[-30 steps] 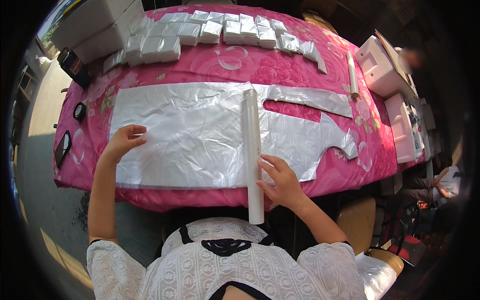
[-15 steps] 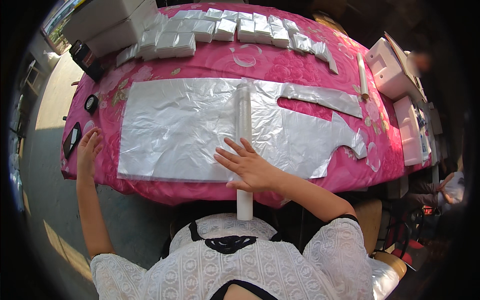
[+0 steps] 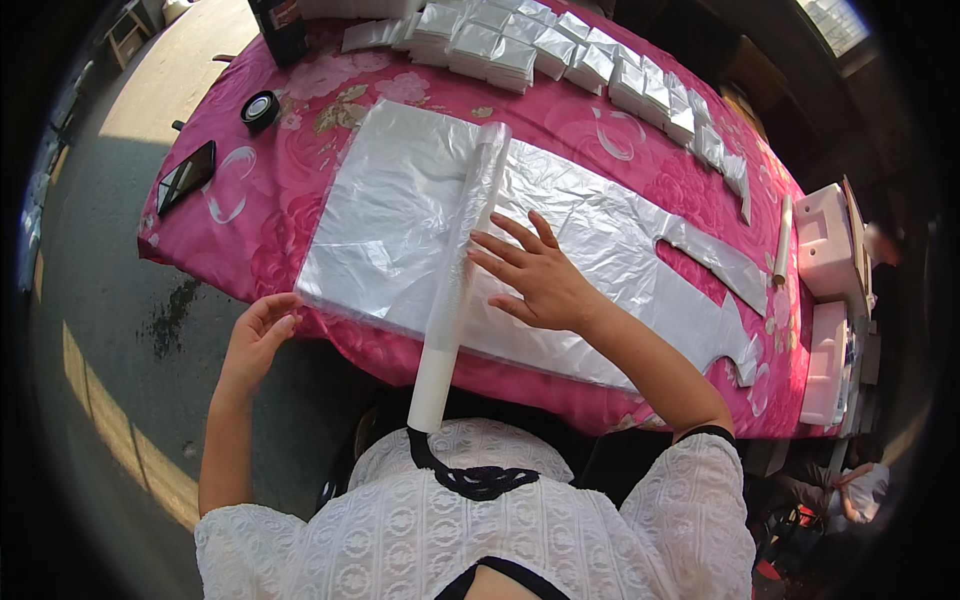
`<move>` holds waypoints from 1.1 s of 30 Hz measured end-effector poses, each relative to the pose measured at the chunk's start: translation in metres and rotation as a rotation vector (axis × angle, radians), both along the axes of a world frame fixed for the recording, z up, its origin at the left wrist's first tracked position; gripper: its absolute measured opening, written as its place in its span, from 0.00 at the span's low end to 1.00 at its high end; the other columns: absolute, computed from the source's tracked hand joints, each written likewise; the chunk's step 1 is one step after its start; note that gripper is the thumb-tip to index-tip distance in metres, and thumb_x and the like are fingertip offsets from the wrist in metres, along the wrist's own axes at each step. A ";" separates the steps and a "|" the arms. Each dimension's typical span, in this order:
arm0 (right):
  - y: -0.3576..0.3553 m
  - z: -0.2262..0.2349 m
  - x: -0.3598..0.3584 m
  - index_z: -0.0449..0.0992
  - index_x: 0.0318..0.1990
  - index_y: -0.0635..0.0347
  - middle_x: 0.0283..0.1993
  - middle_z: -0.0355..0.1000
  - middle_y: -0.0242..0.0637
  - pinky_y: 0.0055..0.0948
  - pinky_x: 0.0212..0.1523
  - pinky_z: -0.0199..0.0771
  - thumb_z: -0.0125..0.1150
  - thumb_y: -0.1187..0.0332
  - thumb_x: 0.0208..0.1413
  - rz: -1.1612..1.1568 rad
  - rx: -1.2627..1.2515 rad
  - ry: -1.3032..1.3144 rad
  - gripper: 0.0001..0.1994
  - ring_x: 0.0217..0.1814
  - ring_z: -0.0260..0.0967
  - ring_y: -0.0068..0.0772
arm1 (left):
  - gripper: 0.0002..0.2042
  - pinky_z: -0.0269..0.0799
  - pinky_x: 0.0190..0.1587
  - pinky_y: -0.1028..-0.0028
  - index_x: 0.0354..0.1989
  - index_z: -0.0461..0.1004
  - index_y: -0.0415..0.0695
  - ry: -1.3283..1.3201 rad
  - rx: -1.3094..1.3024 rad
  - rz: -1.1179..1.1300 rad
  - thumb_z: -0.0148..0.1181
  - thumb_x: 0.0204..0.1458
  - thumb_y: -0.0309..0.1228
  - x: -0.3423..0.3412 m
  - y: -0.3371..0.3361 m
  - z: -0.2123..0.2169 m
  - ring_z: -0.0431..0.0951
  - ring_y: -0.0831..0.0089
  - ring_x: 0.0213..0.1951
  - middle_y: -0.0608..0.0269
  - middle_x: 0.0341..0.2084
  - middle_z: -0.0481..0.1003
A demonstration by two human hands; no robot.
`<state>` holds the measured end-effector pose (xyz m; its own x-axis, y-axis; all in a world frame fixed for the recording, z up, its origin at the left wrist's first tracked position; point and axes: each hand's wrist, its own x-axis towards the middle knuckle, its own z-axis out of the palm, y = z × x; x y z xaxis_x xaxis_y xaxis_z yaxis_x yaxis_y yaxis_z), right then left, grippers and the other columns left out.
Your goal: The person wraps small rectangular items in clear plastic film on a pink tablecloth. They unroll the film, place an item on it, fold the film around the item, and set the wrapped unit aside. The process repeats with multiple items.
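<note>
A flat, silvery-white plastic vest bag lies across the table, its cut-out handles toward the right. Across it rests a roll of clear film on a white tube, the bare tube end reaching past the near edge to my body. My right hand is open, fingers spread, beside the roll's right side and over the bag. At the bag's near left corner is my left hand, its fingers bent and the thumb slightly apart from them. No held thing shows in it; whether its fingertips touch the corner is unclear.
Stacks of folded silvery packets line the far side of the pink flowered tablecloth. Leftward are a black phone, a black tape roll and a dark bottle. Foam boxes and another thin roll sit right.
My left hand has come down and right to the bag's near left corner. My right hand has shifted up and right. The view has turned, so the table appears tilted.
</note>
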<state>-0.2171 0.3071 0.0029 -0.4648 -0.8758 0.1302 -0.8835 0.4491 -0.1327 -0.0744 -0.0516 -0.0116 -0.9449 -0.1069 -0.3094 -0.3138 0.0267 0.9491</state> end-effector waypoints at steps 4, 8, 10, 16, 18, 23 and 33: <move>-0.037 -0.022 -0.025 0.55 0.63 0.49 0.67 0.50 0.31 0.47 0.67 0.19 0.40 0.45 0.55 0.137 0.032 -0.060 0.30 0.72 0.33 0.39 | 0.15 0.66 0.48 0.77 0.49 0.66 0.36 -0.049 0.103 0.021 0.52 0.52 0.22 0.022 0.012 -0.004 0.72 0.75 0.43 0.60 0.44 0.71; -0.123 -0.033 -0.036 0.58 0.61 0.54 0.66 0.51 0.35 0.46 0.68 0.20 0.36 0.41 0.55 0.195 -0.009 0.010 0.33 0.72 0.32 0.40 | 0.15 0.66 0.51 0.75 0.50 0.65 0.35 -0.057 0.142 0.022 0.51 0.52 0.22 0.033 0.016 -0.013 0.71 0.74 0.45 0.59 0.45 0.70; -0.172 -0.041 -0.038 0.61 0.60 0.55 0.65 0.53 0.38 0.44 0.68 0.22 0.36 0.40 0.54 0.207 -0.111 0.047 0.34 0.72 0.33 0.41 | 0.16 0.65 0.51 0.76 0.50 0.64 0.35 -0.062 0.111 0.051 0.51 0.53 0.21 0.037 0.023 -0.010 0.71 0.75 0.45 0.59 0.47 0.69; -0.266 -0.041 -0.032 0.63 0.56 0.64 0.64 0.51 0.52 0.44 0.68 0.28 0.50 0.53 0.50 -0.045 -0.459 0.135 0.30 0.71 0.36 0.49 | 0.32 0.69 0.45 0.70 0.54 0.59 0.36 -0.029 -0.564 -0.013 0.65 0.42 0.35 0.039 0.053 -0.009 0.72 0.66 0.43 0.50 0.47 0.68; -0.268 -0.034 -0.032 0.64 0.56 0.63 0.64 0.51 0.49 0.45 0.67 0.30 0.52 0.54 0.51 -0.104 -0.549 0.195 0.28 0.70 0.36 0.49 | 0.32 0.68 0.46 0.69 0.52 0.61 0.36 0.001 -0.738 -0.071 0.68 0.38 0.34 0.037 0.061 -0.011 0.73 0.68 0.42 0.54 0.44 0.70; -0.216 -0.002 -0.013 0.55 0.60 0.63 0.65 0.44 0.51 0.48 0.65 0.33 0.53 0.55 0.52 -0.426 -0.835 0.078 0.31 0.69 0.33 0.52 | 0.30 0.71 0.37 0.74 0.52 0.62 0.37 -0.137 0.289 0.023 0.65 0.38 0.31 0.039 0.061 -0.003 0.74 0.73 0.33 0.60 0.36 0.71; -0.079 0.017 0.040 0.64 0.54 0.64 0.51 0.67 0.46 0.39 0.52 0.67 0.57 0.46 0.49 0.276 -1.193 -1.627 0.33 0.54 0.65 0.40 | 0.36 0.73 0.30 0.74 0.51 0.60 0.28 -0.060 1.118 -0.572 0.64 0.37 0.41 0.016 0.129 0.040 0.75 0.72 0.26 0.53 0.29 0.71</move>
